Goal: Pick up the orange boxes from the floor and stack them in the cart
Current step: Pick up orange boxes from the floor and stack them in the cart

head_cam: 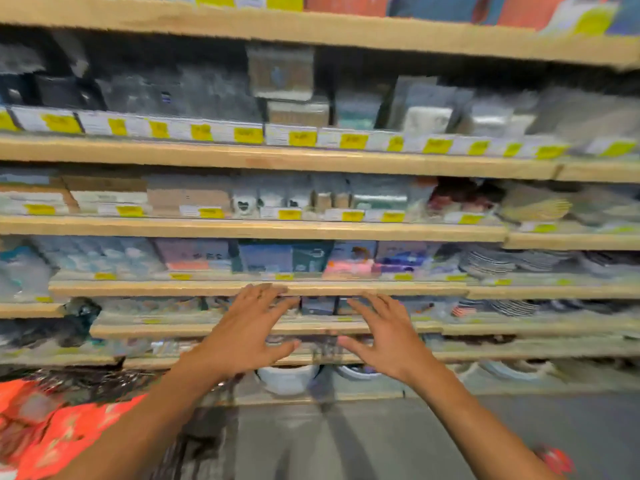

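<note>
- Both bare forearms come up from the bottom edge, closest to the camera, reaching forward over the grey floor (346, 441).
- Left hand (242, 337) is spread wide, fingers straight, holding nothing. Right hand (384, 341) is the same, fingers fanned out and not touching anything I can make out.
- The two hands sit side by side with a small gap between the thumbs.
- Orange boxes (59, 434) are down to the left of the left arm, in the bottom corner. Pretty blurry, so I can't tell if they're on the floor or in something.
- Another small orange bit (554, 459) shows just right of the right arm, low down.
- Beyond the fingertips are wooden shelves (277, 157) full of packaged goods with yellow price tags (301, 138), all smeared by blur.
- Below the hands, on the lowest shelf, there's a white bowl (287, 377).
</note>
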Motion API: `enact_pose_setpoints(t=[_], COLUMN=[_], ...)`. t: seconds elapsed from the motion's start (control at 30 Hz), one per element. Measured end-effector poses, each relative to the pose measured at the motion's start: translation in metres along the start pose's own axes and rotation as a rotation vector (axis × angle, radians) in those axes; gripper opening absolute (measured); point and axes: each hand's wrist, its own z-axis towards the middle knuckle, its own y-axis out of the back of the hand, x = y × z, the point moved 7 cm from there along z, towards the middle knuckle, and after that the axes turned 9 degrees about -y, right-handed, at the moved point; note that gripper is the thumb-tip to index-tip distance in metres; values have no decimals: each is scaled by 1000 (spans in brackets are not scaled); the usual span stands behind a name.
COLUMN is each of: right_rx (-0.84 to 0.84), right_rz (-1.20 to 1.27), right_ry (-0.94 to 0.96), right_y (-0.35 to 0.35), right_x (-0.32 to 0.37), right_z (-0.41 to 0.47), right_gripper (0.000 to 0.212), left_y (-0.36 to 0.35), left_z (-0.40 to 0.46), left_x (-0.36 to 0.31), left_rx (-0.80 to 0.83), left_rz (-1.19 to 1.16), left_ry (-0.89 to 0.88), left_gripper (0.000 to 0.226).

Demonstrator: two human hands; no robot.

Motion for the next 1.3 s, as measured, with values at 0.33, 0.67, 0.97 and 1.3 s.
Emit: enact_pose_setpoints(t=[0.33,0.67,0.97,1.3], right_rx=[-135,-173,-226,-231], right_rz=[90,98,141,233], right_ry=[-446,-913,-1265,-1549], right_y=[18,6,5,-21], right_x=[-233,-353,-398,-412], right_z=[-115,-236,-330,-426], right_gripper=[125,131,122,90], left_y=[-80,-136,-169,-226], left_z=[166,259,316,336], left_x=[-179,-317,-418,-507], left_rx=[129,234,332,494], left_rz=[-5,-70,-158,-165], left_ry=[-366,-728,-1009,-1235], left_gripper=[92,94,110,100])
